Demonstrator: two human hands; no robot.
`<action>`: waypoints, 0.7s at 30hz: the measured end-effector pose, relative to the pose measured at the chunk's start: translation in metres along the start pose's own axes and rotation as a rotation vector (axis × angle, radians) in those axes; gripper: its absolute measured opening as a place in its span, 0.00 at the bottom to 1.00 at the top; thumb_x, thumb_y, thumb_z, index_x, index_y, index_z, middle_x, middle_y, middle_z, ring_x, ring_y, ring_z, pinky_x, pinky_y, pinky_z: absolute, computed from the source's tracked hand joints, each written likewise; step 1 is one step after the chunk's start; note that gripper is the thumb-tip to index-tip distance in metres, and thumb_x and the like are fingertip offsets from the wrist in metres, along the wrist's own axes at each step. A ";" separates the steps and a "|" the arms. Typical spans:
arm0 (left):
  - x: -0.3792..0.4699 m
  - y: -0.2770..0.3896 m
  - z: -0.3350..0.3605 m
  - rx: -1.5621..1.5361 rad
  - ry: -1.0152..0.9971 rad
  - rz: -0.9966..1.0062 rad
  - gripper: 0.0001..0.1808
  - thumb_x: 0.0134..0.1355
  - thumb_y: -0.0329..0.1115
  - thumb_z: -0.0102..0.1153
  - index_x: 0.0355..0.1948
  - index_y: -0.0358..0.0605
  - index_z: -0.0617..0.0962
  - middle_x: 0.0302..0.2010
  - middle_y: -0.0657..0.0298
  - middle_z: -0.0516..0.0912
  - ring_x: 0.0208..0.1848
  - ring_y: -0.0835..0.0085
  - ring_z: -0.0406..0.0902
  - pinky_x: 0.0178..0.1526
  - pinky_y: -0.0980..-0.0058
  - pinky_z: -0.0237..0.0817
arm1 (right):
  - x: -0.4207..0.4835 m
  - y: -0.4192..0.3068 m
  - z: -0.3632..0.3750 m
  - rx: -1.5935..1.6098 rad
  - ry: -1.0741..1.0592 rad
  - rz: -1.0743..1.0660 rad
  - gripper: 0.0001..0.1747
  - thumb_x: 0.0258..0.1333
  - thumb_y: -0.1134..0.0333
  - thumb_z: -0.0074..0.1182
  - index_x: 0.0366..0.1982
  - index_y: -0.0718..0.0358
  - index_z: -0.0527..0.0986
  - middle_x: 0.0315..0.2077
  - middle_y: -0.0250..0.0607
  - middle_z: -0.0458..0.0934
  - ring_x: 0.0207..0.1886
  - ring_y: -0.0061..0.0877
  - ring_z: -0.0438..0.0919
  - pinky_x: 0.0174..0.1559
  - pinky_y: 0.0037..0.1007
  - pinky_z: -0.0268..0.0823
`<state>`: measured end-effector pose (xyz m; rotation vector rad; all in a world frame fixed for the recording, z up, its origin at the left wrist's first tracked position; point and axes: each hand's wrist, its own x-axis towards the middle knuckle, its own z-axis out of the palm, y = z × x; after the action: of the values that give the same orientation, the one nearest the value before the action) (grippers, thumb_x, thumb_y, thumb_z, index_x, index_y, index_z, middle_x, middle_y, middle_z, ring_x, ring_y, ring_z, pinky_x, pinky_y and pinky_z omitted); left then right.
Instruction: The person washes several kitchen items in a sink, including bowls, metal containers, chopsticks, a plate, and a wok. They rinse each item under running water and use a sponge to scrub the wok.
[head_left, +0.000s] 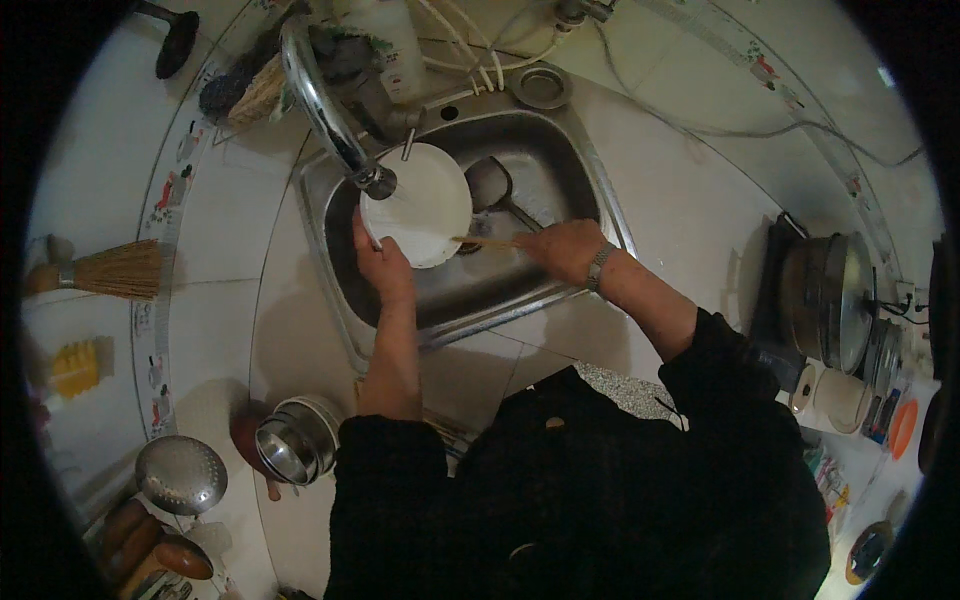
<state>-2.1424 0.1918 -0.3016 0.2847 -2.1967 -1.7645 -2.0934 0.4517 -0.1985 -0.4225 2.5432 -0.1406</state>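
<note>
My left hand (384, 262) grips the rim of a round white dish (420, 214), which is tilted over the left part of a stainless steel sink (480, 307). Just above the dish is the spout of a chrome faucet (322, 105), with what looks like a thin stream of water falling from it. My right hand (564, 251), below a metal wristwatch, is closed on a thin tan tool (484, 241) whose tip reaches the dish's right edge; its exact kind is unclear. A wok turner (491, 182) lies in the sink, its handle running towards my right hand.
A round metal sink strainer (540, 86) sits at the sink's back rim, near white hoses (465, 45). Nested metal bowls (296, 442) stand at the lower left, near a skimmer (181, 475). A straw brush (112, 270) hangs at left. A lidded pot (825, 300) is at right.
</note>
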 end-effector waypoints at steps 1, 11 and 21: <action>0.001 0.002 -0.002 -0.029 0.039 -0.022 0.36 0.50 0.20 0.39 0.66 0.39 0.65 0.61 0.53 0.72 0.61 0.62 0.70 0.64 0.70 0.59 | 0.000 -0.001 0.001 0.038 0.031 -0.071 0.16 0.61 0.59 0.45 0.50 0.47 0.74 0.31 0.42 0.82 0.36 0.41 0.82 0.35 0.44 0.73; 0.004 -0.015 -0.015 -0.502 0.153 -0.245 0.34 0.52 0.20 0.41 0.64 0.39 0.66 0.59 0.53 0.72 0.58 0.59 0.73 0.59 0.64 0.67 | 0.003 -0.005 0.011 -0.057 0.123 -0.070 0.23 0.58 0.64 0.46 0.57 0.49 0.69 0.27 0.41 0.81 0.29 0.39 0.81 0.28 0.41 0.72; -0.010 -0.076 -0.006 -1.010 0.210 -0.688 0.29 0.55 0.26 0.52 0.61 0.41 0.68 0.58 0.55 0.73 0.60 0.55 0.71 0.62 0.54 0.64 | -0.019 -0.027 0.035 0.066 0.018 -0.068 0.26 0.57 0.67 0.45 0.60 0.51 0.67 0.26 0.42 0.82 0.29 0.39 0.82 0.29 0.42 0.72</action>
<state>-2.1339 0.1729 -0.3758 0.9617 -0.8688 -2.7532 -2.0525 0.4313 -0.2132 -0.4836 2.5351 -0.2535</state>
